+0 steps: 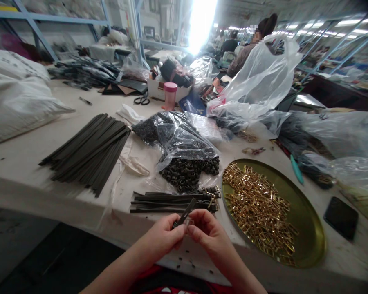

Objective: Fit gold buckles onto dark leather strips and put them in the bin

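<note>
Head view, L hand [168, 232] gripping narrow flat dark leather-like strap [187, 212], R hand [207, 228] w/ fingertips pinched on small blurry pc [189, 221], strap nr white tabletop's [18, 159] front edge.

The left hand [167, 234] gripped a dark strap [185, 213]. The right hand [210, 229] pinched something small, perhaps a buckle [189, 222], beside it.

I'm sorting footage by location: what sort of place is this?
Probably a workshop for strapped goods: a pile of flat dark straps, a round gold-coloured tray of small gold-coloured metal buckles, and blue metal shelving behind.
</note>
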A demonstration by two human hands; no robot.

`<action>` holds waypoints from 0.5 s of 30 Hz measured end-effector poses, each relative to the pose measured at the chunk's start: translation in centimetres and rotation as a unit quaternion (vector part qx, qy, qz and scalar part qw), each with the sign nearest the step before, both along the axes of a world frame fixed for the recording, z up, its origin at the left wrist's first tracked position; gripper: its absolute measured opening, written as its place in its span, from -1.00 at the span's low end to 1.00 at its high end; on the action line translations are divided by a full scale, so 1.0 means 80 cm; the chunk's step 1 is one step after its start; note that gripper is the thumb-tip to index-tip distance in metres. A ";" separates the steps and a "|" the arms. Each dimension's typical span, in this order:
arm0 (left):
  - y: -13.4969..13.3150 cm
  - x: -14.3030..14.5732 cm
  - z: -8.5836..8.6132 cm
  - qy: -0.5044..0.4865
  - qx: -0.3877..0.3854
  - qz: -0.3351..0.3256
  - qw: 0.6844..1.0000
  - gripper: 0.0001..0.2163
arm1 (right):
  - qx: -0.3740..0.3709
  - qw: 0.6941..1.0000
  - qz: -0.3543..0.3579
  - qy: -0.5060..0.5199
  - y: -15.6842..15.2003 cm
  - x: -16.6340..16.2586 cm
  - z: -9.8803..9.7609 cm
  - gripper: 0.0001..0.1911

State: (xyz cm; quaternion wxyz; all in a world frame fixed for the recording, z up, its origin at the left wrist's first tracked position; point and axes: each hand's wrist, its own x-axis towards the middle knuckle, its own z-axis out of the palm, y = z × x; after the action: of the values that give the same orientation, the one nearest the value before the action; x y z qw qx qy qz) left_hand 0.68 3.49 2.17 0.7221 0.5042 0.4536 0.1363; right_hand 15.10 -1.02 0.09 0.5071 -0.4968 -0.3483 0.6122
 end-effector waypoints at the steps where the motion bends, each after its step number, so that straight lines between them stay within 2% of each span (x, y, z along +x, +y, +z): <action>1: 0.000 0.000 0.001 -0.005 0.005 0.000 1.000 -0.75 | -0.010 1.000 0.007 0.008 0.001 0.001 0.000 -0.73; 5: 0.001 -0.001 0.000 -0.017 0.007 0.020 1.000 -0.71 | -0.056 0.995 -0.033 0.073 0.002 -0.002 -0.003 -0.72; 10: 0.002 -0.001 -0.002 -0.024 0.036 0.044 0.998 -0.71 | -0.117 0.968 -0.093 0.200 -0.001 -0.017 -0.010 -0.64; 12: 0.002 -0.001 -0.001 -0.024 0.041 0.052 0.997 -0.71 | -0.113 0.972 -0.087 0.189 -0.004 -0.021 -0.014 -0.62; 15: 0.003 0.000 0.001 -0.005 0.035 0.054 0.998 -0.72 | -0.070 0.988 -0.069 0.120 -0.008 -0.022 -0.019 -0.62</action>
State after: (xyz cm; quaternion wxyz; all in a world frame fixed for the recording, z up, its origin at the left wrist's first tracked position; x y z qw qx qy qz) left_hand 0.70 3.69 2.22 0.6975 0.5036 0.4716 0.1935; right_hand 13.36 -1.64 -1.44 0.5504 -0.4766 -0.2061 0.6538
